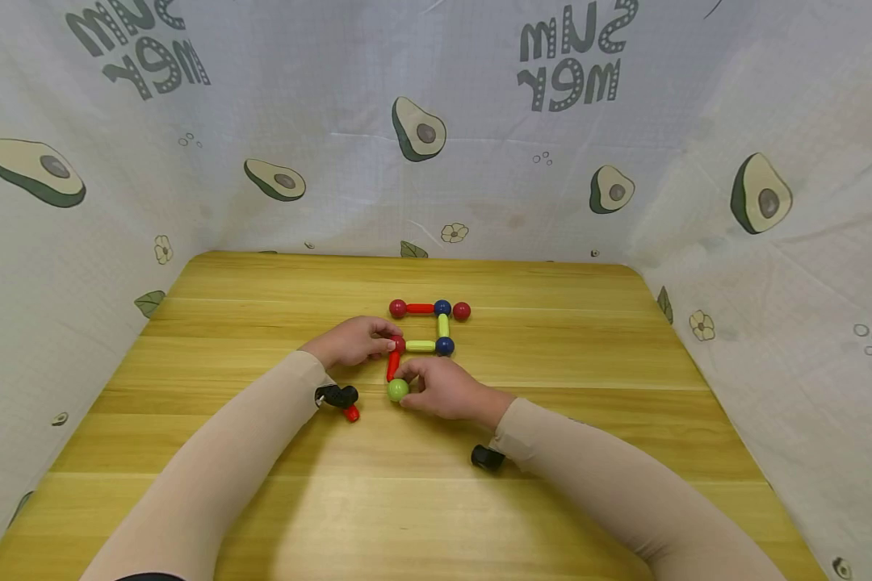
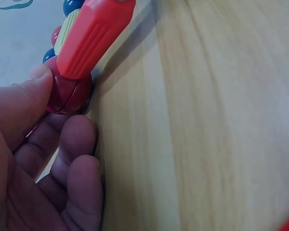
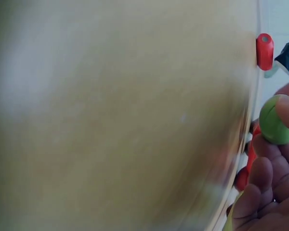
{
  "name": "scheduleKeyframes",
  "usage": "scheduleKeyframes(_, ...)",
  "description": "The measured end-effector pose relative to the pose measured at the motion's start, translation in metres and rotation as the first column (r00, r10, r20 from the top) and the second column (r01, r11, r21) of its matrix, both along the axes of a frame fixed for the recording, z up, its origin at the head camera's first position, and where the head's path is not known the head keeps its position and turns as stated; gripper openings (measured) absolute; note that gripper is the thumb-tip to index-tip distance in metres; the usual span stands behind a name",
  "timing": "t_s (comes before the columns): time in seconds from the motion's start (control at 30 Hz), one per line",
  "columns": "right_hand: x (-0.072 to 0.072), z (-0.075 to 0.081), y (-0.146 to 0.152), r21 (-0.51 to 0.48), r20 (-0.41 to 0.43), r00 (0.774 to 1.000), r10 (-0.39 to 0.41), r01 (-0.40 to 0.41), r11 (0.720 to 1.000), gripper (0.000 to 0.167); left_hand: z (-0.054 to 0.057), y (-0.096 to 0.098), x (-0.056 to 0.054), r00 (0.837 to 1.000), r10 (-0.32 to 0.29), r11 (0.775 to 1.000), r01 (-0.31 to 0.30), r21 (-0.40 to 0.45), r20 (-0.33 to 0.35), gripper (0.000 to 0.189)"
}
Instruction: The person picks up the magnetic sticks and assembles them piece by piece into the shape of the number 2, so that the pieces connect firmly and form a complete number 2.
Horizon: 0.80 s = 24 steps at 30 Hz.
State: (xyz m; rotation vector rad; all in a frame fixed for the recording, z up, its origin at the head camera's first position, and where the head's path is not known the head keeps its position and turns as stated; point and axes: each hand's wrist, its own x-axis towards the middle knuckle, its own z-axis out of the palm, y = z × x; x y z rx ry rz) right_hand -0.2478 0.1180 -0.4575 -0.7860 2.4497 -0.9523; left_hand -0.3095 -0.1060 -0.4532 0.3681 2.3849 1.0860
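Note:
My left hand (image 1: 352, 340) pinches a red ball (image 2: 70, 94) between thumb and fingers. From that ball a red magnetic rod (image 2: 96, 36) points toward me, its ribbed side showing in the left wrist view. At the rod's near end, my right hand (image 1: 443, 389) holds a green ball (image 3: 272, 122) with thumb and fingertips; whether ball and rod touch is hard to tell. A yellow rod (image 1: 421, 346) runs right from the pinched ball to a blue ball (image 1: 445, 346). Another yellow rod (image 1: 443, 326) leads back to a second blue ball (image 1: 442, 307).
At the back, a red rod (image 1: 420, 308) joins that second blue ball to a red ball (image 1: 397, 308). One more red ball (image 1: 461, 311) sits just right of it. A loose red rod (image 1: 351, 414) lies by my left wrist. Patterned cloth (image 1: 480, 186) surrounds the wooden table (image 1: 552, 339).

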Motion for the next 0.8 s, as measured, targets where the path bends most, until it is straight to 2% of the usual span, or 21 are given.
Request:
scheduleKeyframes(0.43, 0.0028, -0.0048, -0.0058, -0.015, -0.017, 1.0, 0.016, -0.016, 1.0, 0.025, -0.0013, -0.0006, -0.0012, 1.0, -0.003, 0.999, 0.003, 0.036, 0.013, 0.032)
scheduleKeyframes(0.8, 0.0012, -0.0073, -0.0087, 0.008, -0.053, 0.999, -0.002, 0.002, 1.0, 0.023, -0.0032, -0.0014, -0.0031, 1.0, -0.014, 1.0, 0.014, 0.008, 0.002, 0.032)
